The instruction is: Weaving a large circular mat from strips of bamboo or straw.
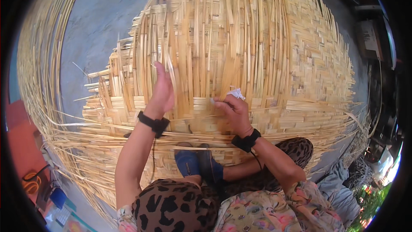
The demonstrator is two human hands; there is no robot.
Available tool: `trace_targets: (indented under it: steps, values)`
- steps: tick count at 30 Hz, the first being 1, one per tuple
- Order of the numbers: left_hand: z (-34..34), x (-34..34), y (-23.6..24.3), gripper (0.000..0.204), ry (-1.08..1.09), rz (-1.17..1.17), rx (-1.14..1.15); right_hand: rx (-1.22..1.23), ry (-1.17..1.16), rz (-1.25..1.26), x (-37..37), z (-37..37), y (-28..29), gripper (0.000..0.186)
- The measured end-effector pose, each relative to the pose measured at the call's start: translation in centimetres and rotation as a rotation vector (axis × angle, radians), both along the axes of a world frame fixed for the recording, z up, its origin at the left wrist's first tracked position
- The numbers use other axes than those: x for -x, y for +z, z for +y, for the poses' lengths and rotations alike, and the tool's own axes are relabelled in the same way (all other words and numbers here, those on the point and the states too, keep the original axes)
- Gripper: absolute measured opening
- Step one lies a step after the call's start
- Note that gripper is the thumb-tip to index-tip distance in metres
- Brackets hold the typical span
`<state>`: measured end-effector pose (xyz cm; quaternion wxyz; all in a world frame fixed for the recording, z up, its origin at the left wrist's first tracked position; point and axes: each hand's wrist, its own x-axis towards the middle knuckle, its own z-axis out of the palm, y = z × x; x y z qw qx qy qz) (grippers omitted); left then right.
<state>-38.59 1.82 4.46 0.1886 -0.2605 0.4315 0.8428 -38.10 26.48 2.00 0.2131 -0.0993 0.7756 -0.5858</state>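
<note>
A large woven mat of flat, straw-coloured reed strips [319,47] spreads out before me, with many long strips lying lengthwise over its middle. My left hand [163,89] is raised over the left part of these strips, fingers stretched upward and open, beside strips smeared by motion. To the right, my right hand [234,111] is closed in a pinch low over the weave. Blurred reed strips [230,79] run up from its fingers; the exact grip is partly hidden. White cloth [236,93] is wrapped about a finger of that hand.
Loose thin reeds [107,134] lie across the mat in front of my blue shoes [187,163]. More long reeds [40,60] curve along the left over the grey floor [96,17]. Grey cloth [339,193] lies at lower right, and an orange cord [31,183] at lower left.
</note>
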Motion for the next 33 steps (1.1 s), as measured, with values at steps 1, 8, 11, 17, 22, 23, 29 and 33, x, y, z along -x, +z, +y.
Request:
trace_targets:
  steps: [1, 8, 11, 17, 22, 23, 29, 33]
  values:
    - [0.2, -0.5, 0.4, 0.069, 0.194, 0.011, -0.302, -0.006, 0.035, 0.03, 0.1, -0.1, 0.4, 0.015]
    - [0.1, 0.1, -0.9, 0.054, -0.09, -0.103, -0.019, -0.22, 0.071, 0.138, 1.7, -3.3, -0.9, 0.02]
    - [-0.4, -0.3, -0.5, 0.046, -0.106, -0.134, -0.04, -0.257, 0.261, 0.33, 2.7, -4.0, -1.8, 0.02]
    - [-0.5, -3.8, 0.2, 0.033, -0.372, 0.068, 0.686, -0.371, 0.102, 0.185, 5.1, -4.4, -2.2, 0.033]
    - [-4.1, -10.6, -0.8, 0.034, 0.008, 0.148, 0.537, -0.24, 0.172, 0.191, 1.8, -4.0, -2.3, 0.03]
    - [-4.6, -11.6, -0.9, 0.036, 0.237, 0.118, 0.51, -0.331, 0.246, 0.424, 0.3, -3.9, -2.4, 0.03]
    - [-7.1, -12.3, -2.1, 0.016, 1.07, 0.268, 0.339, -0.304, 0.218, 0.54, -2.8, -5.7, 0.9, 0.031]
    - [-10.0, -12.2, -1.5, 0.019, 0.985, 0.209, -0.295, -0.329, 0.51, 0.359, -1.3, -14.1, 2.6, 0.03]
